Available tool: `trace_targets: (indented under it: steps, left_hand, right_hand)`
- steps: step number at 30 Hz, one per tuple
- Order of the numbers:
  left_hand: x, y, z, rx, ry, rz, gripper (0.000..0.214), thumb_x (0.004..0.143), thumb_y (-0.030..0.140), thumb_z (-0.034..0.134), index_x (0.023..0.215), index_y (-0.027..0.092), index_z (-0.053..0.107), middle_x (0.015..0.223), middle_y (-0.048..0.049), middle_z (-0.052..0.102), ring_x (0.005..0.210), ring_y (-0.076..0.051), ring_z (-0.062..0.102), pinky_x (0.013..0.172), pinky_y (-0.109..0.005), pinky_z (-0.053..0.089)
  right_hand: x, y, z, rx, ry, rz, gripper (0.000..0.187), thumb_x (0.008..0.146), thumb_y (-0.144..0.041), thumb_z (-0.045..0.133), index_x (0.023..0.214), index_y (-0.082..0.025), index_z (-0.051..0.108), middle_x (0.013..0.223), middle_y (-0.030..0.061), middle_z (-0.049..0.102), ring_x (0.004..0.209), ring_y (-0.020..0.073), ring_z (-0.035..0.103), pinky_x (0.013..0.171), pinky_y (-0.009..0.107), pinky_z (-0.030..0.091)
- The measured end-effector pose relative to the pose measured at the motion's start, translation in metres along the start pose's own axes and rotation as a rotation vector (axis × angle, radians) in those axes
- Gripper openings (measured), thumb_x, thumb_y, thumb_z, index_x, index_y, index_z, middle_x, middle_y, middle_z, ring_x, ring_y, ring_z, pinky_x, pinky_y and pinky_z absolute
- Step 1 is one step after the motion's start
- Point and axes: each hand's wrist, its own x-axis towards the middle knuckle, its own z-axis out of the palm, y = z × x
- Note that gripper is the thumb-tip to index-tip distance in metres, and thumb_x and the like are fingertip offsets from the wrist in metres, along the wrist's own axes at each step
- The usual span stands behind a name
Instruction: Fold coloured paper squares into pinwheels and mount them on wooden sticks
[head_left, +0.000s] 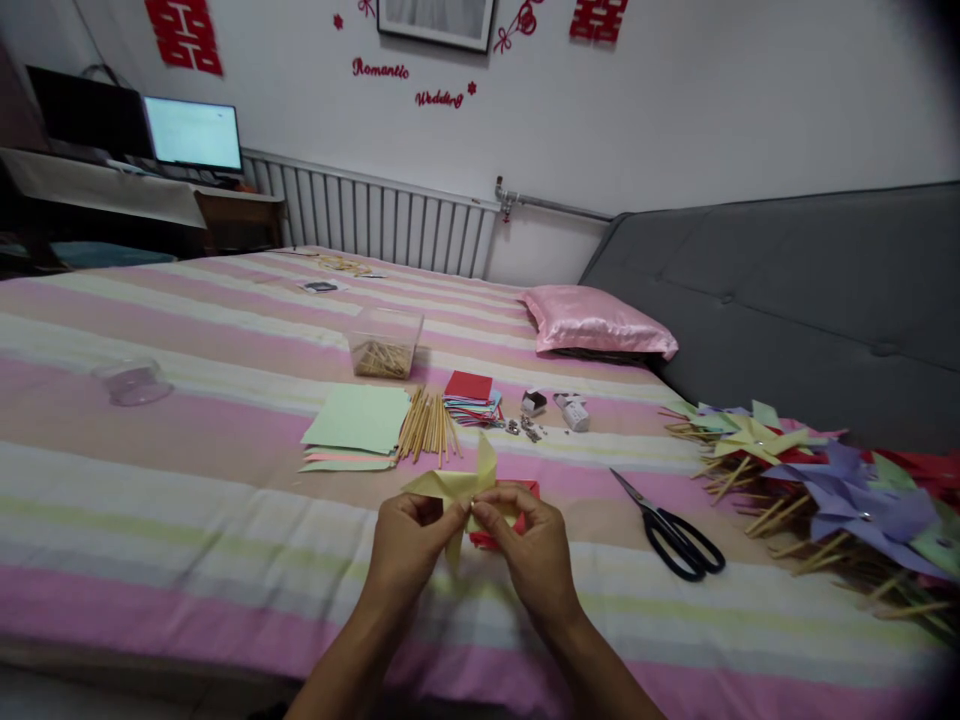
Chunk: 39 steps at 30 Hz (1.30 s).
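Observation:
Between my two hands is a yellow paper pinwheel (454, 486), its folded blades sticking out up, left and down. My left hand (409, 540) pinches it near the centre from the left. From the right, my right hand (529, 540) has thumb and finger closed at its middle, where a tiny pale spot shows, too small to name. Partly hidden behind the right hand lies a red item (484, 540) on the bed. Just beyond the pinwheel are a bundle of thin wooden sticks (429, 428) and a stack of pale green paper sheets (356, 420).
Black-handled scissors (679, 540) lie to the right. Finished pinwheels (862, 510) on sticks are heaped at the far right. Beyond my hands are red and coloured paper squares (470, 386), small metal pieces (529, 430), a clear box (386, 330) of sticks and a pink pillow (600, 318).

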Motion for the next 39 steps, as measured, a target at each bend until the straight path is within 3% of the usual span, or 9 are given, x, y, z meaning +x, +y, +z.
trace_targets:
  steps: [8, 15, 22, 28, 31, 34, 39]
  left_hand:
    - [0.0017, -0.0002, 0.0000, -0.005, -0.001, 0.010, 0.013, 0.053, 0.022, 0.075, 0.062, 0.013, 0.071, 0.053, -0.0008, 0.062, 0.057, -0.014, 0.057, 0.056, -0.021, 0.043]
    - [-0.0005, 0.0023, 0.0015, -0.017, -0.016, 0.021, 0.014, 0.053, 0.024, 0.076, 0.062, 0.013, 0.071, 0.053, -0.0015, 0.063, 0.057, -0.014, 0.056, 0.053, -0.021, 0.042]
    - [-0.0030, 0.0050, 0.0030, 0.124, 0.033, 0.063, 0.025, 0.055, 0.031, 0.075, 0.044, 0.012, 0.061, 0.041, 0.0027, 0.051, 0.040, -0.007, 0.041, 0.040, -0.019, 0.028]
    - [-0.0013, 0.0021, 0.0021, 0.107, 0.014, 0.069, 0.019, 0.056, 0.030, 0.074, 0.054, 0.012, 0.067, 0.050, -0.0011, 0.061, 0.048, -0.012, 0.051, 0.047, -0.021, 0.038]
    - [-0.0003, 0.0009, 0.0011, 0.084, 0.004, 0.066, 0.017, 0.055, 0.028, 0.075, 0.060, 0.013, 0.069, 0.055, -0.0023, 0.064, 0.054, -0.015, 0.056, 0.052, -0.023, 0.042]
    - [-0.0001, 0.0009, 0.0009, 0.047, -0.005, 0.060, 0.019, 0.055, 0.027, 0.075, 0.067, 0.013, 0.071, 0.059, -0.0028, 0.066, 0.059, -0.016, 0.059, 0.057, -0.024, 0.044]
    - [0.0000, -0.0005, 0.0016, 0.090, 0.013, 0.056, 0.018, 0.055, 0.028, 0.075, 0.053, 0.012, 0.067, 0.050, -0.0010, 0.062, 0.049, -0.012, 0.053, 0.049, -0.021, 0.040]
  right_hand:
    - [-0.0009, -0.0038, -0.0003, -0.005, -0.004, 0.005, 0.019, 0.072, -0.037, 0.065, 0.071, -0.018, 0.068, 0.107, 0.0072, 0.054, 0.094, 0.0229, 0.057, 0.073, 0.035, 0.054]
    - [-0.0024, -0.0055, 0.0016, 0.053, 0.014, 0.011, 0.025, 0.071, -0.042, 0.065, 0.072, -0.017, 0.067, 0.092, 0.0055, 0.061, 0.086, 0.0202, 0.058, 0.066, 0.030, 0.054]
    - [-0.0036, -0.0049, 0.0029, 0.112, -0.022, 0.065, 0.020, 0.073, -0.037, 0.065, 0.073, -0.017, 0.060, 0.075, 0.0020, 0.059, 0.073, 0.0166, 0.057, 0.062, 0.028, 0.052]
    - [-0.0040, -0.0065, 0.0056, 0.220, 0.042, 0.053, 0.027, 0.070, -0.034, 0.069, 0.082, -0.021, 0.049, 0.079, -0.0014, 0.057, 0.071, 0.0141, 0.057, 0.061, 0.026, 0.051]
    - [-0.0028, -0.0075, 0.0063, 0.236, -0.008, 0.071, 0.031, 0.071, -0.035, 0.067, 0.094, -0.020, 0.053, 0.084, 0.0023, 0.063, 0.073, 0.0157, 0.059, 0.060, 0.026, 0.051]
    - [-0.0016, -0.0072, 0.0054, 0.196, -0.068, 0.100, 0.028, 0.073, -0.037, 0.065, 0.093, -0.018, 0.061, 0.087, 0.0046, 0.065, 0.076, 0.0173, 0.059, 0.058, 0.026, 0.051]
    - [-0.0004, -0.0036, 0.0042, 0.234, -0.075, 0.102, 0.027, 0.071, -0.039, 0.066, 0.086, -0.017, 0.066, 0.080, 0.0037, 0.067, 0.074, 0.0184, 0.060, 0.059, 0.026, 0.051]
